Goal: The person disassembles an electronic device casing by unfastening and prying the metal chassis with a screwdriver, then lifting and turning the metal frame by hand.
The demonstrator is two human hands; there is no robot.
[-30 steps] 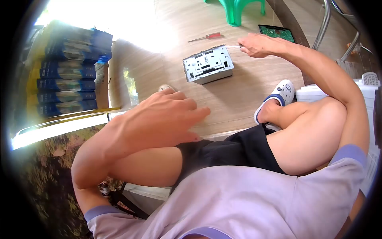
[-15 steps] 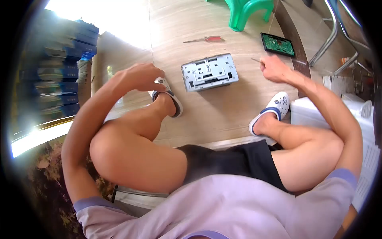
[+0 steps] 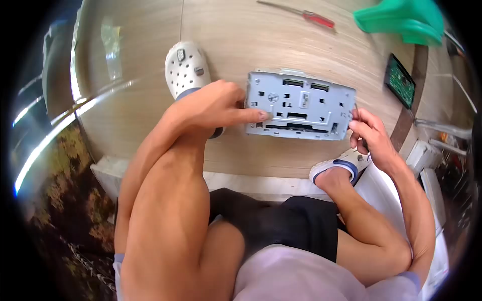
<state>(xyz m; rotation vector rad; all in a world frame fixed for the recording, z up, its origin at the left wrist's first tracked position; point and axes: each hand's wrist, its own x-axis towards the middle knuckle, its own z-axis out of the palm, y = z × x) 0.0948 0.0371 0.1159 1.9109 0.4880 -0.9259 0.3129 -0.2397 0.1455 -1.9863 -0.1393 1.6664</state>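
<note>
A silvery-grey metal box that looks like a car stereo without its front (image 3: 301, 108) is in front of me, its slotted face turned up. My left hand (image 3: 221, 106) grips its left end, the thumb lying across the face and the other fingers out of sight behind the edge. At the right end, my right hand (image 3: 371, 133) is closed around a slim tool, apparently a screwdriver (image 3: 363, 146), with a dark part showing in the palm. Its thin shaft points up along the box's right edge. Whether the tip touches the box, I cannot tell.
A screwdriver with a red handle (image 3: 319, 19) lies on the tiled floor beyond the box. To the right lies a black-framed panel with a green circuit board (image 3: 400, 80), near a green plastic stool (image 3: 401, 22). My shoes (image 3: 186, 67) flank the box.
Both hands have come in from the sides to the car stereo. The left has taken hold of its left end; the right has brought the slim tool to its right edge. The view has shifted closer.
</note>
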